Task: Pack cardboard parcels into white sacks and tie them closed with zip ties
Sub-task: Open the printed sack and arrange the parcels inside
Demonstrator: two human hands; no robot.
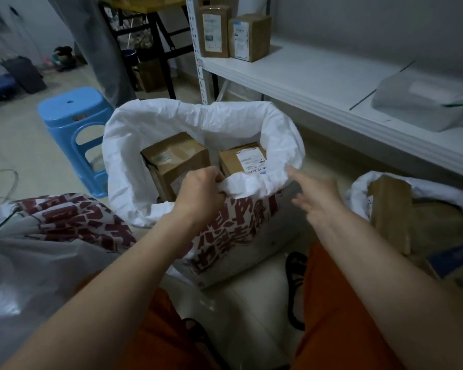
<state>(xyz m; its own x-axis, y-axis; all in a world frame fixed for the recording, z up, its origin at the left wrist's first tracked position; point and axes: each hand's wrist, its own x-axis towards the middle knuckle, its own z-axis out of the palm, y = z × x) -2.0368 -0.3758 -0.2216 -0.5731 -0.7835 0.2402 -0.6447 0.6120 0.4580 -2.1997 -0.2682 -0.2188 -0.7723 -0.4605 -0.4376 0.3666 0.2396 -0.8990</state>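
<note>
1. The left hand (201,186) grips the near rim of the sack (150,124), fingers curled round a bunched fold of the white cloth.
2. The right hand (314,192) hovers just right of that fold, fingers loosely spread and blurred, holding nothing; it is close to the rim but seems not to touch it.
3. The sack stands open on the floor just beyond both hands, its rim rolled outward, red print on its near face.
4. Two parcels (175,156) sit side by side inside it, just past the left hand; the right one shows a white label.
5. The sack looks thin, soft and crinkly, probably slick, so it should gather easily. The boxes are stiff and give the load its weight, so lifting by the rim alone could strain the cloth.
6. The best hold is likely the rim, taken at two opposite points and drawn together into a neck above the boxes.
7. Farther off, beyond the right hand, two more boxes (235,33) stand on a shelf (318,76).
</note>
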